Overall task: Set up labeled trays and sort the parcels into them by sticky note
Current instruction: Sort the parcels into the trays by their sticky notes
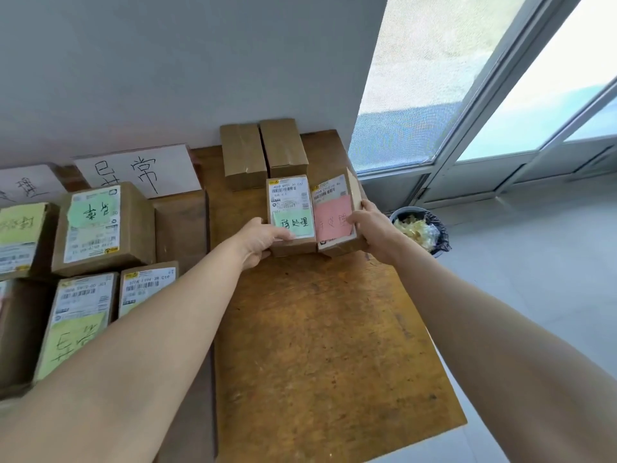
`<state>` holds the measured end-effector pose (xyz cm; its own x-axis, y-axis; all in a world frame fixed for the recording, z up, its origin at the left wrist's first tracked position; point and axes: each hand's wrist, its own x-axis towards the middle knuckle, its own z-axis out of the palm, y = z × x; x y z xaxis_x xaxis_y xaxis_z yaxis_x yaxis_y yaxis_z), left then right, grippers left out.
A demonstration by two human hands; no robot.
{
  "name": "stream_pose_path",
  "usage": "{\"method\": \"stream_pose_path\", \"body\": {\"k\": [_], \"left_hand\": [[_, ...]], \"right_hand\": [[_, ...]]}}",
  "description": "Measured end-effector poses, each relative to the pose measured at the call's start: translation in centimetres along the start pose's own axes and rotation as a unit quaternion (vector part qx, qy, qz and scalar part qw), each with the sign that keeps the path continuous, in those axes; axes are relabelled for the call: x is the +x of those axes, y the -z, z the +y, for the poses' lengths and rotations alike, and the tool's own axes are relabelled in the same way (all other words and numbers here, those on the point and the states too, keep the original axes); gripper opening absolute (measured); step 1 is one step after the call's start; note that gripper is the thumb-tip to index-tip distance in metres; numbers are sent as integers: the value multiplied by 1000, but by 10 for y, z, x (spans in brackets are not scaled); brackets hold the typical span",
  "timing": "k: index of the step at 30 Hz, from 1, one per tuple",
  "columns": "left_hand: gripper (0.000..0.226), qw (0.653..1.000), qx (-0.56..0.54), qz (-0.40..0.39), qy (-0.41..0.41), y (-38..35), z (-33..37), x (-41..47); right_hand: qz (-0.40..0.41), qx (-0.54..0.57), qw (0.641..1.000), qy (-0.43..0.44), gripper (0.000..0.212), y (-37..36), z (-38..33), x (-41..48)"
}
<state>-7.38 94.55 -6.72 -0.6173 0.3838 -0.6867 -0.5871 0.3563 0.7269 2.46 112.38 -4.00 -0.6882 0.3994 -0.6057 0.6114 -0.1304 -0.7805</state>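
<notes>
I counted eight parcels. Two plain brown boxes [243, 155] stood side by side at the back of the wooden table [317, 345], with no labels showing. Just in front of them lay the two being handled, touching each other. The left hand [263, 240] gripped the near corner of the green-note parcel [289, 195], with its thumb pressed on the green note [295, 223], which read 待处理. The right hand [370, 228] held the tilted pink-note parcel [329, 192]. Its thumb lay across the pink note [330, 218] and its fingers curled round the right side, so only 处理 showed clearly.

Four more parcels sat to the left:
- one [137, 222] with a green note reading 异常 upside down
- two with yellow notes [20, 225] [76, 329]
- one [147, 285] showing only a shipping label

Of the two white paper signs against the wall, the nearer sign [137, 170] read 异常 and the other sign [23, 185] was cut off. I found the printed codes too blurred to trust.
</notes>
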Motion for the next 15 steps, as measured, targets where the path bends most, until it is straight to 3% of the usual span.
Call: {"method": "stream_pose_path", "body": {"k": [7, 15], "left_hand": [[80, 998, -43, -6, -46, 19, 3, -23], [71, 988, -102, -10, -119, 53, 19, -89]], "right_hand": [[1, 27, 998, 50, 38, -10, -12, -27], [19, 98, 987, 123, 36, -45, -38, -79]]}}
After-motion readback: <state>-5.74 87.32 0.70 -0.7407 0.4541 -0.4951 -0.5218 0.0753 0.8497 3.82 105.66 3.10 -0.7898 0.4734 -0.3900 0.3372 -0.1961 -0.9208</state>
